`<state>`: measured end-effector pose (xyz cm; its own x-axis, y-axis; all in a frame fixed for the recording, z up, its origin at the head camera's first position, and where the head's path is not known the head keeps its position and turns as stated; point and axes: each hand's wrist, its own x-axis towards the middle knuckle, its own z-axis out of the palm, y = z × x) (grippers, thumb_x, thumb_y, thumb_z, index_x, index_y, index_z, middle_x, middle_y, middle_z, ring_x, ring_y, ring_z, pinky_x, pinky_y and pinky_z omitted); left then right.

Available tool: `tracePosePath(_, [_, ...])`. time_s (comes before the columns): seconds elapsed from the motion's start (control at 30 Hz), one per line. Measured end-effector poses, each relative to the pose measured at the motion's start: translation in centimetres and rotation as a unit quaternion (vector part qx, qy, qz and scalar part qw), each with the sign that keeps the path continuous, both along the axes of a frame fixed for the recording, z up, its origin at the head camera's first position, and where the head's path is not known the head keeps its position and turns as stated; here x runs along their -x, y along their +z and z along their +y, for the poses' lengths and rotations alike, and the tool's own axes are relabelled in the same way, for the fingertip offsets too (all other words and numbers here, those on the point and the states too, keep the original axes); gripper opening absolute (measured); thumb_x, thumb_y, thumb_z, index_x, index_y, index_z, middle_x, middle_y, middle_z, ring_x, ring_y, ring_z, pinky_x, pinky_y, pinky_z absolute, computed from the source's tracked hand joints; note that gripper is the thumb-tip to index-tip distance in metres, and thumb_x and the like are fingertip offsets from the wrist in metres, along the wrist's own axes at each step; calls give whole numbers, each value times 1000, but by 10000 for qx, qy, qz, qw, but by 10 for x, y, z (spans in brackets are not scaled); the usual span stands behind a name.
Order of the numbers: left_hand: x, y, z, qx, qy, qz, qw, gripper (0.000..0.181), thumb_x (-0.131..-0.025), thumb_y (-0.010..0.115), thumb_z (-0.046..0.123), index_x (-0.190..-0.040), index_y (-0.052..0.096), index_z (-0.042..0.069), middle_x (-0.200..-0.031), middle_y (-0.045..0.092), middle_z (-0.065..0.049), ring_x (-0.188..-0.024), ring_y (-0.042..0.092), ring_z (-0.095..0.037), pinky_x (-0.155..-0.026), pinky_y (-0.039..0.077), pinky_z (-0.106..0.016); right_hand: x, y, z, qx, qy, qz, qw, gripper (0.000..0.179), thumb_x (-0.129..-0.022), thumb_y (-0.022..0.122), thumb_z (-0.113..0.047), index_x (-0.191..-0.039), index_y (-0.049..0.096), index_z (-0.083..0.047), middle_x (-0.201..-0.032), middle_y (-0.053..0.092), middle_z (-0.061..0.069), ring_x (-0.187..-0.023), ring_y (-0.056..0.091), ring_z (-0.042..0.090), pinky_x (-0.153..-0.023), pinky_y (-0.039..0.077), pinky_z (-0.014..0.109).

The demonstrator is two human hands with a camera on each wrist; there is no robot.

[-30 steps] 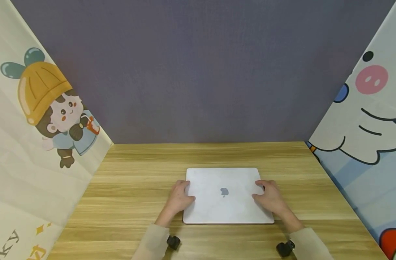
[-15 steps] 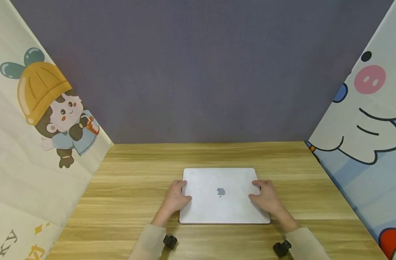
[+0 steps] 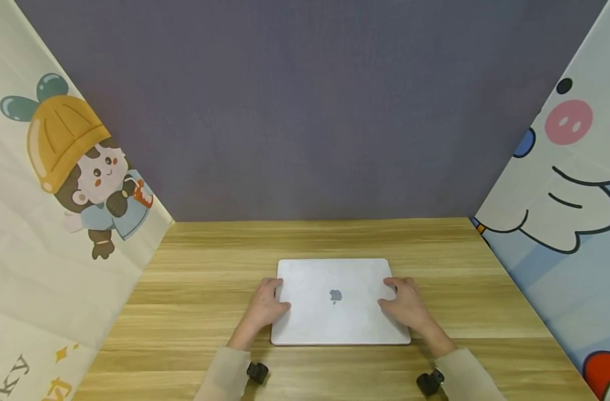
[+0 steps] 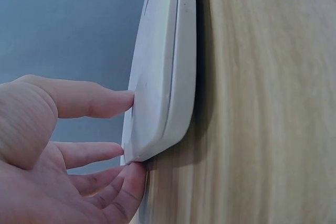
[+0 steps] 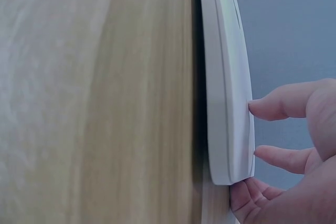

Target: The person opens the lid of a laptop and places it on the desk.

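Observation:
A closed silver laptop (image 3: 335, 320) with a dark apple logo lies flat, lid up, near the front middle of the table. My left hand (image 3: 266, 305) grips its left side, the thumb on the lid and other fingers along the side edge. On the opposite side my right hand (image 3: 407, 303) holds it the same way. In the left wrist view the thumb (image 4: 97, 98) touches the lid of the laptop (image 4: 157, 72), and curled fingers meet the edge. The right wrist view has the right thumb (image 5: 283, 100) on the lid and fingers at the laptop's (image 5: 226, 103) edge.
The wood-grain table (image 3: 225, 245) runs back to a grey panel (image 3: 315, 111). Printed cloths with cartoon figures hang at the left (image 3: 24, 223) and right (image 3: 535, 267). A small black camera sits at each wrist, below the beige sleeves.
Both hands and the laptop have shifted a little to the left across the table together. The grip on both sides looks the same.

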<state>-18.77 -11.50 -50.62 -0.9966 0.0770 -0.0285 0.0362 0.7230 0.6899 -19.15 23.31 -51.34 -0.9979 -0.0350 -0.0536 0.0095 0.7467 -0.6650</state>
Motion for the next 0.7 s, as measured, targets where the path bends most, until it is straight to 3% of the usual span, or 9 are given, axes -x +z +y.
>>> tracePosePath(0.7, [-1, 0, -5, -109, 92, -60, 9999, 61, -78, 81, 6, -132, 58, -12, -132, 55, -28, -120, 55, -44, -96, 53, -53, -2, 1, -6, 21, 36, -79, 10000, 56, -83, 77, -13, -131, 59, 10, -129, 49, 32, -118, 50, 45, -93, 50, 56])
